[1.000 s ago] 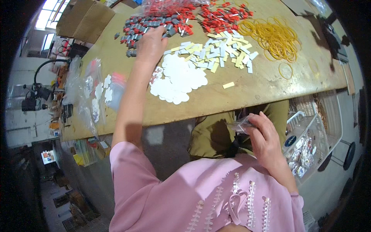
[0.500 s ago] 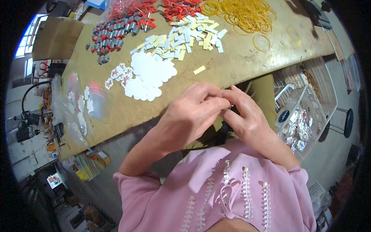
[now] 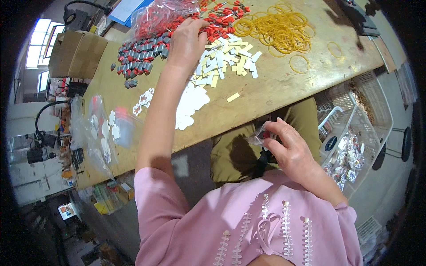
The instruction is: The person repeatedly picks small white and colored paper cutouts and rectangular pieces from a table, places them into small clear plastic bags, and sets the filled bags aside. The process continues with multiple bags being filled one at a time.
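Note:
My left hand (image 3: pixel 186 42) reaches far over the table, at the edge of a pile of small red pieces with thin metal shafts (image 3: pixel 217 29). Its fingers are apart from the thumb, and nothing shows between them; the fingertips are partly hard to make out. Above my lap, my right hand (image 3: pixel 287 144) pinches a small clear plastic bag (image 3: pixel 257 136) with something red inside. Beside my left wrist lie grey cylinders with red parts (image 3: pixel 140 55). A heap of pale yellow and white strips (image 3: pixel 235 57) lies to its right, and white scalloped cards (image 3: pixel 191 106) are partly hidden by my forearm.
Yellow rubber bands (image 3: pixel 282 31) cover the far right of the table (image 3: pixel 275 84). Printed flower-shaped cards (image 3: pixel 144 99) and clear bags (image 3: pixel 100 133) lie left. White plastic baskets (image 3: pixel 386 115) holding filled packets (image 3: pixel 346 159) stand at the right. A cardboard box (image 3: pixel 77 55) sits far left.
My hands were together above the table's near edge. The left has moved away, up and left to the red pile; the right has lowered slightly, and the plastic bag now shows in it.

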The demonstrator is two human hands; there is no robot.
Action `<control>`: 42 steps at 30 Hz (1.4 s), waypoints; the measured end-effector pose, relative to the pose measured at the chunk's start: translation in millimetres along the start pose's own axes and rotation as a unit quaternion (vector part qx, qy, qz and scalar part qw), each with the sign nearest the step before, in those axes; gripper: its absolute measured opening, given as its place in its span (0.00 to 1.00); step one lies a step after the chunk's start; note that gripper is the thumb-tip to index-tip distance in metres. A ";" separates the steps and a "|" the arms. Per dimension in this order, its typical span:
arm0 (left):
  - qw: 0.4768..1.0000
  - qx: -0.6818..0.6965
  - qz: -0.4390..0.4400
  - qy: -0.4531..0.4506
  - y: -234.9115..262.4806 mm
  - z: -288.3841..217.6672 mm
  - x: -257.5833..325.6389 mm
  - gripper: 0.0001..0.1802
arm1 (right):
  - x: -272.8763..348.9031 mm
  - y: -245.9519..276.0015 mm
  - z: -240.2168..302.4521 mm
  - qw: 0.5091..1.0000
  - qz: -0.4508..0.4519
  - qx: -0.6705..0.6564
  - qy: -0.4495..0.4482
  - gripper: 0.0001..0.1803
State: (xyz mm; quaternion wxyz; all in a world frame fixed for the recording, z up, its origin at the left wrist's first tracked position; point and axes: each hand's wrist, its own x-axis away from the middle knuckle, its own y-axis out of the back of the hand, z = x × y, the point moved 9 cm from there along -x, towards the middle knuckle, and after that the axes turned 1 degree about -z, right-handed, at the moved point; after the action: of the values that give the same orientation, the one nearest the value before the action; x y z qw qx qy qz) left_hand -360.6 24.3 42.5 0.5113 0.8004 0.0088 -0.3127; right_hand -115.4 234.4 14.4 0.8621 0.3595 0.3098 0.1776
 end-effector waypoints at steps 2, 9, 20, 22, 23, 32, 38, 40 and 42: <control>0.998 -0.037 0.021 0.035 -16.0 20.4 -6.3 0.09 | 2.4 3.3 -1.4 1.000 -0.004 0.005 -0.005 0.09; 0.975 0.098 0.058 0.191 -9.7 61.7 7.2 0.09 | 11.6 7.5 -15.9 0.999 -0.014 0.029 -0.026 0.09; 0.892 0.428 0.131 0.062 15.9 -156.4 111.9 0.10 | -6.4 16.2 -14.4 0.998 -0.066 -0.005 -0.011 0.08; 0.930 0.339 0.137 -0.020 18.9 -172.0 111.9 0.13 | -5.0 18.8 -14.5 0.997 -0.078 -0.001 -0.015 0.09; 0.930 0.342 0.133 0.020 19.0 -167.6 110.8 0.13 | -2.9 21.1 -15.2 0.996 -0.084 0.002 -0.018 0.09; 0.961 0.203 0.156 -0.102 -55.6 -183.7 28.7 0.20 | 22.1 16.8 -27.7 0.997 -0.061 -0.011 -0.045 0.09; 0.936 0.181 0.270 -0.134 -111.5 -188.3 -21.2 0.14 | 29.6 25.2 -29.3 0.996 -0.061 -0.017 -0.060 0.08; 0.930 0.167 0.301 -0.131 -116.7 -191.5 -21.7 0.12 | 35.0 28.2 -36.2 0.995 -0.066 -0.014 -0.070 0.08; 0.930 0.147 0.309 -0.131 -110.9 -192.6 -17.5 0.10 | 37.5 31.1 -39.0 0.995 -0.075 -0.004 -0.072 0.08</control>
State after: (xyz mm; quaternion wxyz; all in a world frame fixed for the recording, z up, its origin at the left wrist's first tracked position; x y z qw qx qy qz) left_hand -317.1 241.3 15.5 0.4556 0.7819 -0.3519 -0.2392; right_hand -115.9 295.3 0.4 0.8946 0.3432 0.2725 0.0874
